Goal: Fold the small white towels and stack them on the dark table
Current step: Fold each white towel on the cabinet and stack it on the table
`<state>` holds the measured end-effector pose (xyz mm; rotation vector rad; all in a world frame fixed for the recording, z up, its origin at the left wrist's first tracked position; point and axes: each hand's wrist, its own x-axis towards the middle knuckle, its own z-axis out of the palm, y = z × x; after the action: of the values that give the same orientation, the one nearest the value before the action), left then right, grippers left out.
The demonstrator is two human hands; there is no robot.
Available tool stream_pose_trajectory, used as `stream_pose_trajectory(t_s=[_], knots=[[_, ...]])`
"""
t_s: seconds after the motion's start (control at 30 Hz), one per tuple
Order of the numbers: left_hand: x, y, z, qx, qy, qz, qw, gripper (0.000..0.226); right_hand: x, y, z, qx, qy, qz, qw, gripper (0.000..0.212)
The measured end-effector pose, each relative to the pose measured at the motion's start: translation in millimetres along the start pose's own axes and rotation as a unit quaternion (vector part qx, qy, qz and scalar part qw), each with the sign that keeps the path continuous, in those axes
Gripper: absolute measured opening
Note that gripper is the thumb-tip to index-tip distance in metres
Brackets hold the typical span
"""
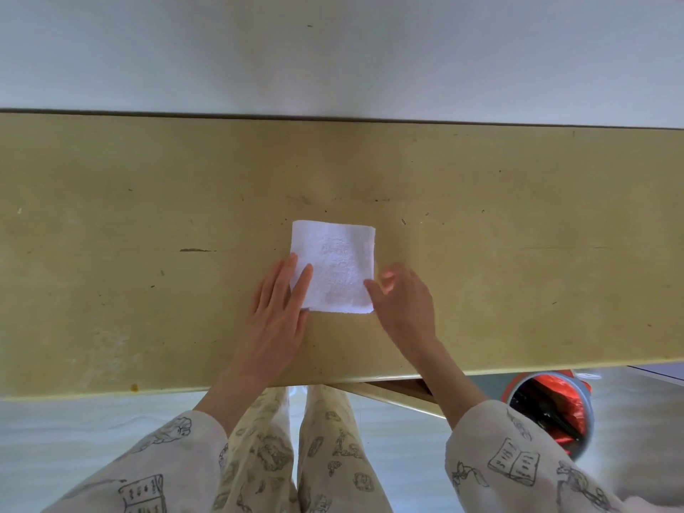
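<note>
I am pressing my flat left grip [279,305] on the folded towel's [335,266] near left corner, my right grip [403,301] loosely open beside its right edge, holding nothing. I am smoothing outward mid-counter [148,216], keeping edges square.

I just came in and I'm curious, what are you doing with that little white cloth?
A person is folding a small white towel on a yellowish table. The towel lies flat as a neat square. The left hand presses straight fingers on its left edge, and the right hand is at its right edge.
</note>
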<state>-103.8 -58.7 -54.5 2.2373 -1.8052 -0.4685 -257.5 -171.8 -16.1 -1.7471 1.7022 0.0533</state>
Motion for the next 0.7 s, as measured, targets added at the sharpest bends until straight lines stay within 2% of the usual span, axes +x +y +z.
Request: stream_pose_trajectory(t_s=[0.07, 0.1, 0.17, 0.33, 0.53, 0.7], knots=[[-0.7, 2.6, 1.7, -0.015, 0.002, -0.002, 1.000, 0.057, -6.4, -0.7, 10.4, -0.096, 0.138, -0.157, 0.973, 0.031], [-0.4, 3.9, 2.8, -0.023, 0.002, -0.003, 1.000, 0.056, -6.2, -0.9, 17.3, -0.126, 0.164, -0.226, 0.952, 0.035], [0.4, 5.8, 5.2, -0.029, -0.002, -0.004, 1.000, 0.056, 1.4, 0.1, 32.7, -0.170, 0.140, -0.303, 0.927, 0.043], [3.6, 8.2, 10.8, -0.030, 0.006, -0.020, 0.999, 0.055, 26.6, 3.0, 58.2, -0.210, 0.090, -0.311, 0.923, 0.053], [6.8, 16.9, 17.7, -0.023, 0.041, -0.045, 0.998, 0.051, 29.2, 6.8, 64.6, -0.193, 0.092, -0.311, 0.926, 0.055], [6.2, 3.8, 19.8, 0.017, 0.044, -0.028, 0.998, 0.057, 29.3, 6.8, 65.1, -0.204, 0.083, -0.305, 0.927, 0.057]])
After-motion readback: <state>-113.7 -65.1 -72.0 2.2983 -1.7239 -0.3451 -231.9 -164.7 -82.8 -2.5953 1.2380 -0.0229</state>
